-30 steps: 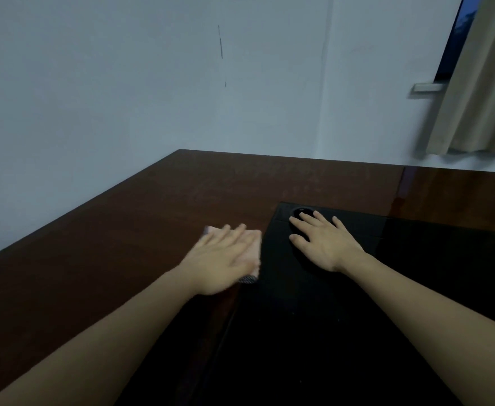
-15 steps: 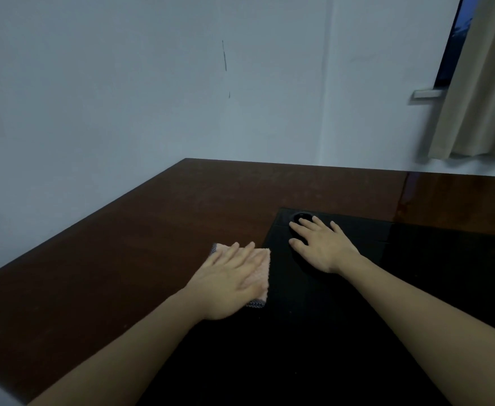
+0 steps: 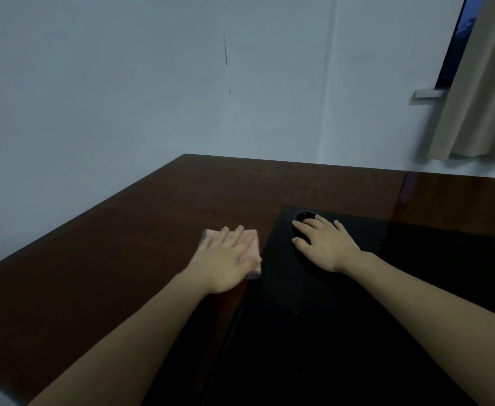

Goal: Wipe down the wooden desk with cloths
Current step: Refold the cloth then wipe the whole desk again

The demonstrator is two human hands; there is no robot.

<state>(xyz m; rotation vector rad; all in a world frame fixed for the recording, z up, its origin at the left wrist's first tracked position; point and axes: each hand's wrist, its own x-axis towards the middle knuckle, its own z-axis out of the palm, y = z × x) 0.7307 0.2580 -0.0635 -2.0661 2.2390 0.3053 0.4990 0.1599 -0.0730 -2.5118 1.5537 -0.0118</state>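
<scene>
The left hand [image 3: 225,259] presses flat, straight fingers on the small pink cloth [image 3: 250,244] and should keep pushing evenly across the dark brown wooden desk [image 3: 108,273], while the right hand [image 3: 322,244] rests with flat fingers on the black mat [image 3: 328,332].

both forearms bare, no sleeves, rings or watch visible.

Office or study corner: dark wooden desk [image 3: 158,235] against bare white walls [image 3: 99,92], curtained window [image 3: 486,77] beside it.
</scene>
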